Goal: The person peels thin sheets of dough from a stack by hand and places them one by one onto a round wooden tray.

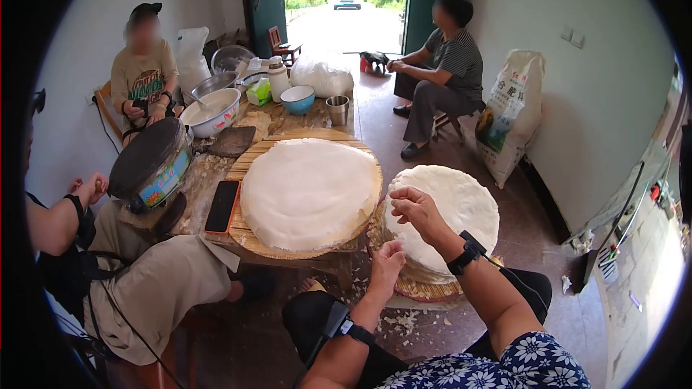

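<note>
A tall stack of thin, round white flatbreads [461, 205] stands in front of me on a round woven mat [425, 289]. Over its left part hovers my right hand [419, 212], thumb and fingers drawn together in a pinch. My left hand [389, 263] is lower, at the stack's near-left side, with its fingertips also pressed together. What either pinch holds, if anything, is too small to make out. Left of the stack, another round white sheet [310, 194] covers most of a slatted round board [371, 162] on the table.
A phone [222, 207] lies beside the board. Behind are a round dark griddle [148, 162], a basin [213, 112], a blue bowl [298, 99] and a metal cup [337, 110]. People sit at left and back right. A large sack [510, 115] leans by the wall; crumbs litter the floor.
</note>
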The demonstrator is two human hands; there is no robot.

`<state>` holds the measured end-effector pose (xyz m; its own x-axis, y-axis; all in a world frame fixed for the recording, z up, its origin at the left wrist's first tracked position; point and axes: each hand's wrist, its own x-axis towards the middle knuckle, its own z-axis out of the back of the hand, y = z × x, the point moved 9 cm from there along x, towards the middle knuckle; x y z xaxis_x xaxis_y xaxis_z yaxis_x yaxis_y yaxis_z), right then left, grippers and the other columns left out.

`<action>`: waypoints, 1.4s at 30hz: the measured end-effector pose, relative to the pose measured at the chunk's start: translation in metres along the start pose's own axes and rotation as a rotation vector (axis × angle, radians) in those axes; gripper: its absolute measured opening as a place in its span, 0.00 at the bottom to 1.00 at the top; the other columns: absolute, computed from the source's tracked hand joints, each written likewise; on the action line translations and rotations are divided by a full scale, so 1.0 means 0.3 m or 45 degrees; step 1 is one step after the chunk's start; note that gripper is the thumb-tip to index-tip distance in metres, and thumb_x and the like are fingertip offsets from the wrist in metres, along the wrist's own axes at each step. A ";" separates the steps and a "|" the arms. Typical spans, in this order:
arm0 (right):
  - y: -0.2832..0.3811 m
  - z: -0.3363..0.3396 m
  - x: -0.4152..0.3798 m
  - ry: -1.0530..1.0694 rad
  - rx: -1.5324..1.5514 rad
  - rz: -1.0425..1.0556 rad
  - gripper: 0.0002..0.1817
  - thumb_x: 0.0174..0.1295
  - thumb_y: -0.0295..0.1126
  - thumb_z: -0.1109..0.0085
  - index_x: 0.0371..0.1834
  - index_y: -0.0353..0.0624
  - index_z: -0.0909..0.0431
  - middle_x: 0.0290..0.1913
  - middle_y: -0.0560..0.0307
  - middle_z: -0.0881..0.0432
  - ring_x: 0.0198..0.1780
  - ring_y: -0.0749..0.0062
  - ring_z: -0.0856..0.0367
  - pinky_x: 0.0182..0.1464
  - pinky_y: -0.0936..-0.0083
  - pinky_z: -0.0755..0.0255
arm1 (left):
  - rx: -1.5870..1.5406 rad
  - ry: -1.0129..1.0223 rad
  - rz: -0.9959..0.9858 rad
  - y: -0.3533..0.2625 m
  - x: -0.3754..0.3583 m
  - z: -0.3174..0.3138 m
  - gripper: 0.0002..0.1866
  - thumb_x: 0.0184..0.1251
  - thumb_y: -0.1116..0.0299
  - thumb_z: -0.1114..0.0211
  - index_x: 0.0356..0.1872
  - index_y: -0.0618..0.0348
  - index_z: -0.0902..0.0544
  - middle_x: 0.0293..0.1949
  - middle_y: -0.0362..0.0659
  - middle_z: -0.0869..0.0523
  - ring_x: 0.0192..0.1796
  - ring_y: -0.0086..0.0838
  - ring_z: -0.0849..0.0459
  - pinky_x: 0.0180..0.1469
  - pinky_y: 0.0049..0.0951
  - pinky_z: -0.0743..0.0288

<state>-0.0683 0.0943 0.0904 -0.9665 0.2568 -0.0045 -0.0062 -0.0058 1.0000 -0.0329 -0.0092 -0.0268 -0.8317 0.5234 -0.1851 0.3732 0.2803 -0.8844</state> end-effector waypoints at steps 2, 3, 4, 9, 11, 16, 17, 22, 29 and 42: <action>0.022 0.002 0.027 -0.011 0.030 0.030 0.12 0.63 0.31 0.47 0.48 0.40 0.23 0.33 0.64 0.21 0.33 0.82 0.23 0.34 0.83 0.28 | 0.014 -0.012 0.007 -0.011 -0.008 -0.003 0.12 0.66 0.75 0.42 0.50 0.61 0.23 0.37 0.34 0.22 0.32 0.17 0.23 0.35 0.15 0.29; 0.029 -0.001 0.040 -0.008 0.028 0.027 0.12 0.63 0.31 0.47 0.48 0.40 0.23 0.33 0.64 0.21 0.33 0.82 0.23 0.34 0.83 0.28 | 0.011 -0.016 0.008 -0.005 -0.007 0.000 0.12 0.66 0.75 0.42 0.50 0.61 0.23 0.37 0.34 0.22 0.32 0.17 0.23 0.35 0.15 0.29; 0.043 0.000 0.053 -0.011 0.018 0.041 0.12 0.64 0.31 0.47 0.47 0.40 0.23 0.33 0.64 0.21 0.33 0.82 0.23 0.34 0.83 0.28 | 0.009 -0.011 0.006 0.003 0.001 0.002 0.12 0.66 0.75 0.42 0.50 0.61 0.23 0.37 0.35 0.22 0.32 0.17 0.23 0.35 0.15 0.29; 0.084 -0.012 0.119 0.004 -0.008 0.030 0.13 0.64 0.32 0.44 0.49 0.41 0.24 0.37 0.63 0.21 0.37 0.79 0.22 0.36 0.80 0.25 | 0.009 -0.002 -0.009 0.027 0.018 0.005 0.13 0.66 0.74 0.42 0.51 0.60 0.24 0.38 0.35 0.22 0.33 0.16 0.23 0.34 0.14 0.29; 0.069 -0.017 0.148 -0.001 -0.021 0.018 0.15 0.64 0.33 0.45 0.51 0.40 0.25 0.37 0.62 0.21 0.37 0.79 0.22 0.36 0.80 0.26 | -0.005 0.013 -0.027 0.031 0.023 0.005 0.13 0.65 0.75 0.41 0.51 0.61 0.24 0.37 0.35 0.22 0.33 0.16 0.23 0.34 0.14 0.29; 0.008 0.010 0.241 -0.136 -0.201 -0.006 0.15 0.59 0.34 0.45 0.47 0.41 0.22 0.31 0.63 0.23 0.33 0.78 0.25 0.31 0.77 0.27 | -0.062 -0.003 -0.018 0.042 0.029 -0.003 0.13 0.65 0.75 0.41 0.50 0.62 0.24 0.36 0.34 0.22 0.32 0.16 0.24 0.34 0.15 0.30; 0.000 0.016 0.257 -0.152 -0.242 0.000 0.15 0.58 0.34 0.44 0.48 0.41 0.22 0.31 0.64 0.24 0.32 0.79 0.26 0.31 0.77 0.28 | -0.076 0.038 -0.023 0.046 0.027 -0.008 0.13 0.65 0.75 0.40 0.50 0.61 0.24 0.36 0.34 0.22 0.32 0.17 0.25 0.34 0.16 0.30; -0.011 0.014 0.313 -0.157 -0.259 -0.015 0.17 0.58 0.32 0.43 0.51 0.40 0.23 0.31 0.65 0.24 0.30 0.81 0.27 0.28 0.79 0.29 | 0.024 0.138 -0.009 0.043 0.008 -0.029 0.17 0.66 0.73 0.43 0.55 0.65 0.28 0.39 0.35 0.25 0.36 0.16 0.28 0.40 0.17 0.32; -0.075 0.028 0.409 -0.140 -0.391 -0.022 0.13 0.58 0.34 0.43 0.44 0.42 0.22 0.29 0.64 0.25 0.29 0.79 0.26 0.26 0.77 0.30 | -0.016 0.108 -0.118 0.064 0.017 -0.023 0.16 0.65 0.73 0.43 0.52 0.66 0.24 0.34 0.35 0.22 0.34 0.17 0.25 0.38 0.19 0.29; -0.058 0.022 0.486 -0.239 -0.447 0.193 0.06 0.53 0.30 0.40 0.30 0.38 0.19 0.25 0.65 0.22 0.26 0.82 0.28 0.29 0.82 0.33 | 0.039 0.135 -0.087 0.027 -0.001 -0.032 0.17 0.65 0.74 0.45 0.54 0.67 0.27 0.37 0.34 0.25 0.37 0.16 0.28 0.40 0.17 0.32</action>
<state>-0.2074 0.1381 0.0725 -0.9000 0.3988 0.1760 0.0140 -0.3772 0.9260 -0.0256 0.0006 -0.0300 -0.8060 0.5867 -0.0787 0.3028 0.2944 -0.9065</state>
